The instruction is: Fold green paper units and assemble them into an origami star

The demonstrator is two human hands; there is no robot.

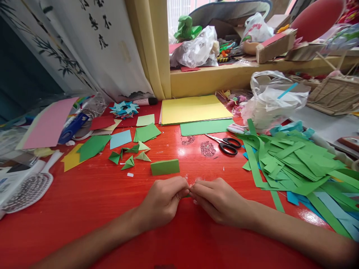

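My left hand [166, 200] and my right hand [213, 200] meet just above the red table, their fingertips pinched together. Between them shows a sliver of green paper [186, 195]; most of it is hidden by my fingers. Just beyond my left hand stands a folded green paper rectangle [165, 167]. Small folded green triangles [128, 163] and paler ones [143, 156] lie further left. Behind them sit a stack of green paper pieces [147, 132] and a light blue piece [120, 139].
Black-handled scissors [228, 145] lie beyond my right hand. A heap of green strips [294, 160] covers the right side. Yellow sheets [193, 109] rest at the back. At left are a hairbrush [30, 190], a blue stapler-like tool [73, 127] and a blue folded-paper ring [124, 109].
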